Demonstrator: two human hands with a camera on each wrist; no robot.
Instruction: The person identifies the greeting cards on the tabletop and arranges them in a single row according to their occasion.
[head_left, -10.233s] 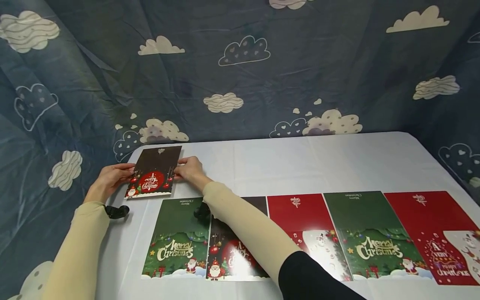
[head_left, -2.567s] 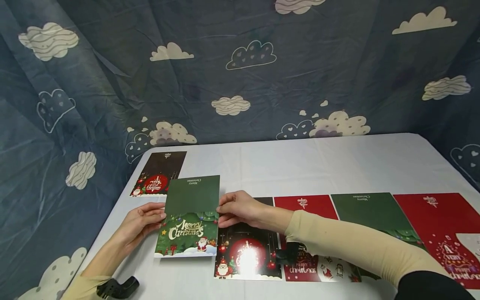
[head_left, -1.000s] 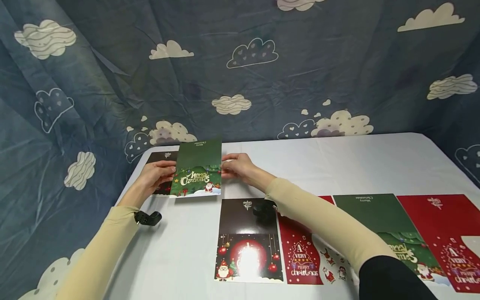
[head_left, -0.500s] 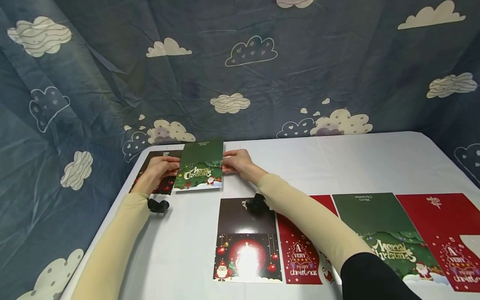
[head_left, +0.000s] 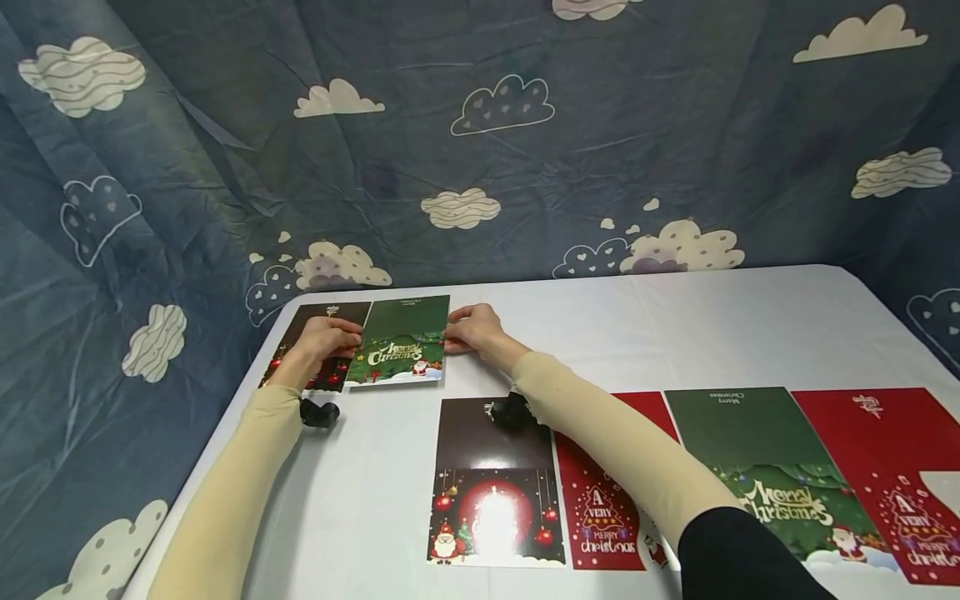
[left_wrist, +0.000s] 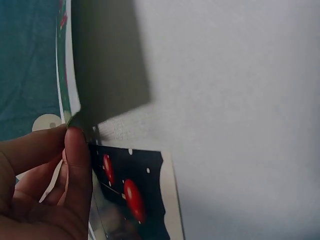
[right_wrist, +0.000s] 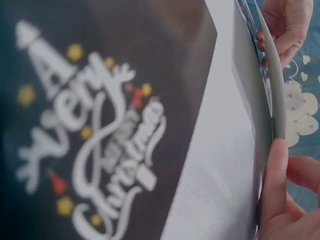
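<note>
Between my two hands is a green Christmas card [head_left: 397,337], its near edge casting a shadow on the table beneath. My left hand [head_left: 318,343] pinches its left edge between thumb and fingers, over a black Christmas card [head_left: 318,312] lying at the table's back left corner. On the opposite edge, my right hand [head_left: 480,332] pinches the green card too. In the left wrist view the thumb and index finger of the left hand [left_wrist: 45,185] meet on the card's edge. The right wrist view shows the card [right_wrist: 278,95] edge-on and bowed, gripped by the right hand [right_wrist: 287,205].
Along the table's front lies a row: a black card [head_left: 468,437] with a bright glare spot, a red card [head_left: 600,529] partly under my right sleeve, a green card [head_left: 750,425] and another red card [head_left: 877,433]. A cloud-patterned cloth [head_left: 390,142] hangs behind the white table [head_left: 360,483].
Both hands have carried the green card from the front row's left end to the back, beside the black card set down earlier. In the last half second its far edge has come down.
</note>
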